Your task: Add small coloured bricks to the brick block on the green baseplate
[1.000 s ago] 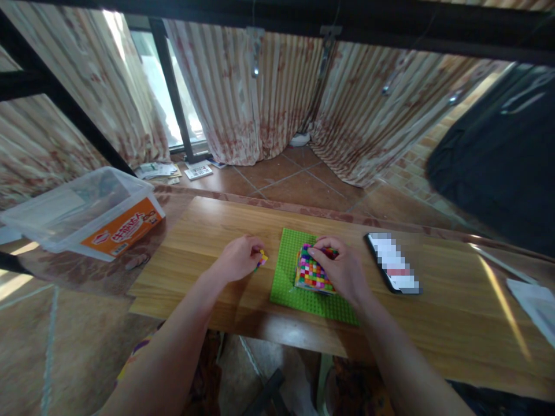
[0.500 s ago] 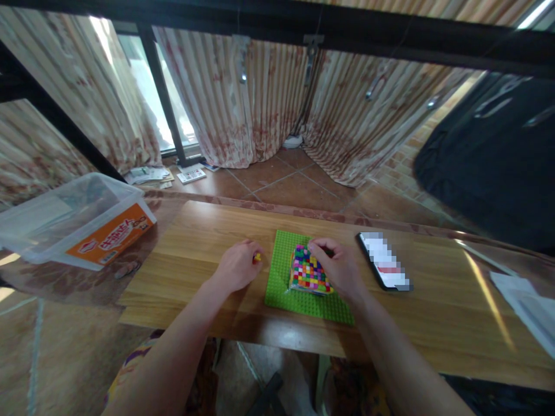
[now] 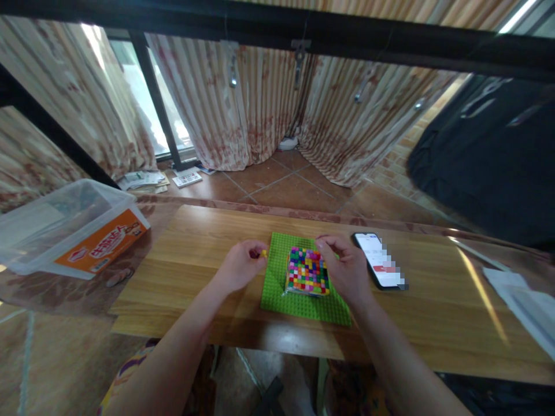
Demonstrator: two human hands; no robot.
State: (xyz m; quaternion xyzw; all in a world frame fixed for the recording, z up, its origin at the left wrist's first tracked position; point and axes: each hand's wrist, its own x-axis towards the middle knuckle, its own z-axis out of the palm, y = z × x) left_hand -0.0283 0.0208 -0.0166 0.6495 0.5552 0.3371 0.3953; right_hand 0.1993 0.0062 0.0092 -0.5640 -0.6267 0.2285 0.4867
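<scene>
A green studded baseplate (image 3: 274,283) lies on the wooden table, with a block of many small multicoloured bricks (image 3: 306,273) standing on it. Left of the plate, my left hand (image 3: 238,267) pinches a small yellow toy brick (image 3: 263,253) between thumb and fingers. My right hand (image 3: 349,268) is at the block's right back corner, thumb and forefinger close together. Whatever those fingers may hold is too small or hidden to make out. Clear plastic film seems to show at the block's front left edge.
A phone (image 3: 377,260) with a lit screen lies right of my right hand. The wooden table (image 3: 173,266) runs across the view. A clear plastic tub (image 3: 141,218) with an orange label stands beyond its left end. White papers (image 3: 515,300) lie at the right.
My right hand has drawn back a little from the block's top, showing more of its right side. My left hand has turned slightly and moved nearer the plate with the yellow brick. The view shifted slightly.
</scene>
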